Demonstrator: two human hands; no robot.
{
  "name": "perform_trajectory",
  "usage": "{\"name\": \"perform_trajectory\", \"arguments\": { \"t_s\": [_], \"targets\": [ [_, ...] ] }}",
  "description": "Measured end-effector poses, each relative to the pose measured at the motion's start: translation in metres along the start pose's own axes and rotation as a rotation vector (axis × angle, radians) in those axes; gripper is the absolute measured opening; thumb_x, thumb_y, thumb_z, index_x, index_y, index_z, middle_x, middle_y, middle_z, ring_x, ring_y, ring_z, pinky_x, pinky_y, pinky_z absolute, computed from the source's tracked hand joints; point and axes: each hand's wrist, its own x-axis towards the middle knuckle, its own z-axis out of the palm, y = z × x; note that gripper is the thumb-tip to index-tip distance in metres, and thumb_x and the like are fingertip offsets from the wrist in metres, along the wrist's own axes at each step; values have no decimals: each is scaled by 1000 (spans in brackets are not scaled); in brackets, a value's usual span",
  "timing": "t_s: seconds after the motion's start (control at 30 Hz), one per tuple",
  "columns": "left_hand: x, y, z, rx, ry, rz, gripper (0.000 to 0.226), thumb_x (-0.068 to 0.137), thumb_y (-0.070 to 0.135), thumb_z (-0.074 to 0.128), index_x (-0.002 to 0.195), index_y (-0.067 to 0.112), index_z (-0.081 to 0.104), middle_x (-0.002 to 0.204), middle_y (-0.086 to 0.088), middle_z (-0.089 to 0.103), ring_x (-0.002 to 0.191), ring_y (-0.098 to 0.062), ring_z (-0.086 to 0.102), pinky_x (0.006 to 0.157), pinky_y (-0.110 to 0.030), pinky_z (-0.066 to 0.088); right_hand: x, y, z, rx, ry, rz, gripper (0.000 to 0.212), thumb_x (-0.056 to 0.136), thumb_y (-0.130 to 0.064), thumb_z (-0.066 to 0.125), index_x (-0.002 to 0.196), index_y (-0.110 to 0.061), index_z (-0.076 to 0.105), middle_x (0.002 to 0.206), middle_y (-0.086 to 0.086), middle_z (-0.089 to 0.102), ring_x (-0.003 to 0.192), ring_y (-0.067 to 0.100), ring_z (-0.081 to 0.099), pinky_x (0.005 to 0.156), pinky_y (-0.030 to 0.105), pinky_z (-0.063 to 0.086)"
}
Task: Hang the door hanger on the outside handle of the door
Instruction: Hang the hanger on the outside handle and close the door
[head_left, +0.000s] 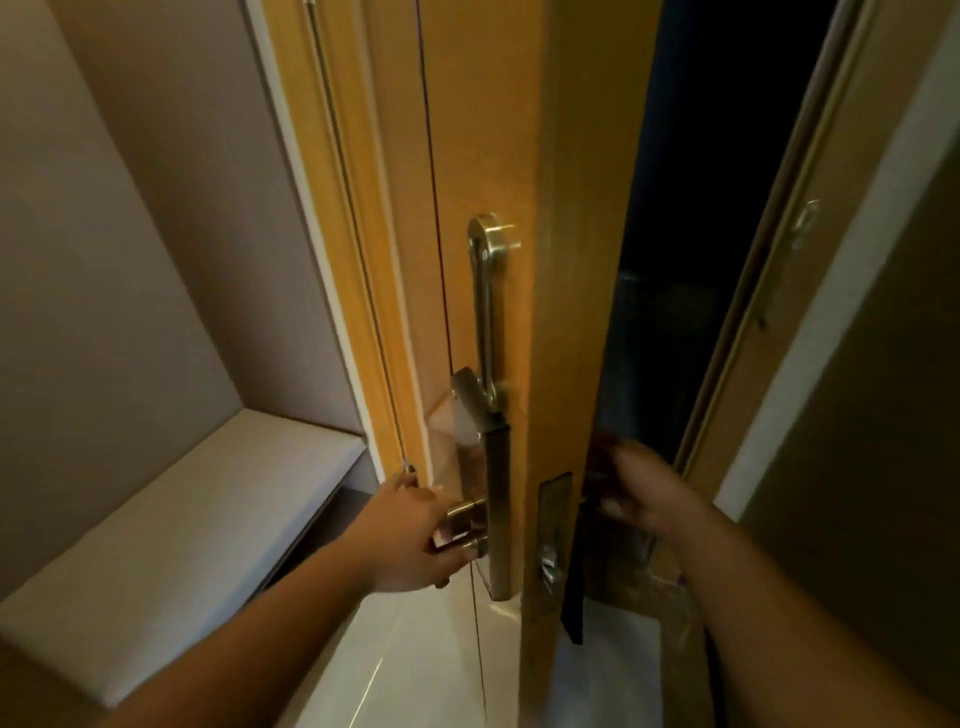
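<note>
The wooden door (576, 249) stands partly open and I see it almost edge-on. My left hand (405, 540) is closed around the brass inside handle (465, 519). My right hand (647, 493) reaches round the door's edge to its outer side, fingers curled and blurred, holding a brownish door hanger (623, 577) that hangs below the hand, close against the outer face. A dark strip (574, 582) runs down beside the edge there. The outside handle itself is hidden behind the door's edge and my hand.
A brass swing guard (488, 306) is fixed above the inside lock plate (500, 509). The latch plate (553, 545) sits in the door's edge. A pale padded bench (182, 519) lies at the left. The door frame (779, 291) stands at the right, with a dark corridor beyond the gap.
</note>
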Motion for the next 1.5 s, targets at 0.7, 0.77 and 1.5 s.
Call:
{"name": "perform_trajectory", "arguments": {
  "t_s": [0.7, 0.77, 1.5],
  "targets": [
    [377, 147, 78, -73, -207, -61, 56, 89, 65, 24, 74, 19, 54, 62, 0, 51, 56, -13, 47, 51, -32, 34, 83, -83, -252, -595, 653, -418, 45, 90, -41, 47, 134, -37, 37, 144, -2, 38, 127, 18, 41, 98, 40, 44],
    [415, 146, 78, -183, -323, -18, 45, 94, 55, 31, 103, 19, 57, 79, -7, 62, 71, -18, 58, 65, -34, 46, 97, -87, -266, -584, 681, -406, 42, 90, -39, 49, 131, -36, 40, 143, -3, 38, 122, 14, 43, 91, 35, 45],
    [638, 129, 155, -733, 0, -99, 53, 95, 56, 29, 87, 18, 66, 70, 6, 52, 63, -8, 51, 59, -25, 40, 238, -150, -334, -520, 797, -295, 20, 89, -37, 54, 102, -26, 63, 88, -5, 60, 71, 8, 57, 56, 17, 40]
  ]
}}
